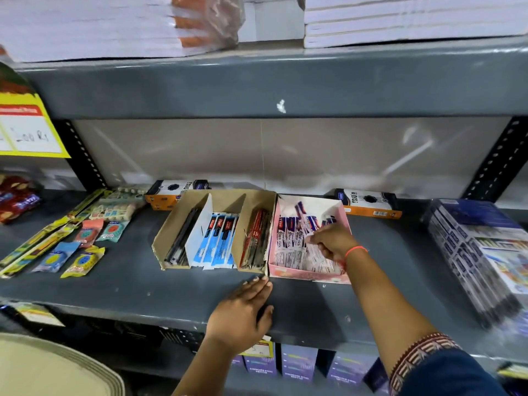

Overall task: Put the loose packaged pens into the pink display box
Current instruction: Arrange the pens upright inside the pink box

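The pink display box (310, 276) sits on the grey shelf, right of centre, holding several white-and-purple packaged pens (288, 241). My right hand (333, 241) reaches into the box from the right, its fingers closed on a few of those packaged pens, which fan up toward the back wall. My left hand (243, 312) lies flat on the shelf's front edge, fingers together and pointing at the corner where the pink box meets the cardboard box, with nothing in it.
A brown cardboard divider box (168, 241) with black, blue and red pen packs stands directly left of the pink box. Eraser packs (83, 261) and ruler strips lie at far left. Orange-black boxes (368, 205) sit behind. A stack of sets (480, 252) fills the right.
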A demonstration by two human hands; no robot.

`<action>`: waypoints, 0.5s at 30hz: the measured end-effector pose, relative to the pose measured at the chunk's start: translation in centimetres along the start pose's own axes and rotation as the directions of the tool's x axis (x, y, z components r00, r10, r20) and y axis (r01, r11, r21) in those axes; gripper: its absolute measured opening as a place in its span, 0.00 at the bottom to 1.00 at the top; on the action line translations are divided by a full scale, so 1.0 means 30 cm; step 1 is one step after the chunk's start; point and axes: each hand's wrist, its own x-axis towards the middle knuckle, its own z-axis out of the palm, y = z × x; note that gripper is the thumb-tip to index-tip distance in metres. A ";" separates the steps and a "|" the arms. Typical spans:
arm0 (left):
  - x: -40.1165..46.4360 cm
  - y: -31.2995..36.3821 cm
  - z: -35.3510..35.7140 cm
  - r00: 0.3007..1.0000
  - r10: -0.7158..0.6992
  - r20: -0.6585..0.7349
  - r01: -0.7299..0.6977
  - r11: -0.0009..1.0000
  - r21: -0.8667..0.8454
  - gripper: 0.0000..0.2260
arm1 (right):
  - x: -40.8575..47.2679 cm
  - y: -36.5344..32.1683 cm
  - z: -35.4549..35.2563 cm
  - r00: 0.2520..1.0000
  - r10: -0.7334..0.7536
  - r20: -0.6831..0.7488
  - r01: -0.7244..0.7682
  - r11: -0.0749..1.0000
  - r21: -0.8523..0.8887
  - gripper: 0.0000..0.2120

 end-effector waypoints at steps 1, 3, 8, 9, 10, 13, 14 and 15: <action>0.000 0.000 -0.002 1.000 0.000 0.002 0.000 1.000 -0.006 0.21 | -0.006 0.000 -0.008 0.999 0.027 -0.021 -0.027 1.000 -0.005 0.19; -0.001 0.000 -0.004 1.000 0.000 0.018 0.000 1.000 -0.003 0.21 | -0.003 0.012 -0.007 0.998 0.045 -0.036 -0.048 0.995 -0.084 0.19; 0.001 0.005 -0.004 0.999 0.012 0.035 -0.012 1.000 0.012 0.21 | -0.012 0.020 0.020 0.994 -0.015 -0.112 -0.028 0.927 -0.374 0.16; 0.002 0.006 -0.005 0.999 0.009 0.043 -0.010 1.000 0.014 0.21 | -0.032 0.009 0.022 0.991 -0.042 -0.129 -0.016 0.906 -0.422 0.13; 0.003 0.006 -0.008 0.999 0.008 0.044 -0.010 1.000 0.029 0.21 | -0.045 0.000 0.024 0.986 -0.088 -0.138 0.016 0.890 -0.455 0.09; 0.002 -0.004 -0.005 0.999 0.022 0.044 -0.023 0.999 0.036 0.21 | -0.093 -0.027 0.015 0.969 -0.124 -0.215 0.007 0.879 -0.477 0.14; 0.003 -0.008 0.001 0.998 0.023 0.052 -0.025 0.999 0.035 0.21 | -0.101 -0.025 0.010 0.950 -0.171 -0.259 0.023 0.871 -0.491 0.15; 0.004 -0.001 -0.004 0.997 0.015 0.069 -0.017 0.999 0.032 0.21 | -0.121 -0.029 0.004 0.942 -0.173 -0.289 0.006 0.867 -0.498 0.15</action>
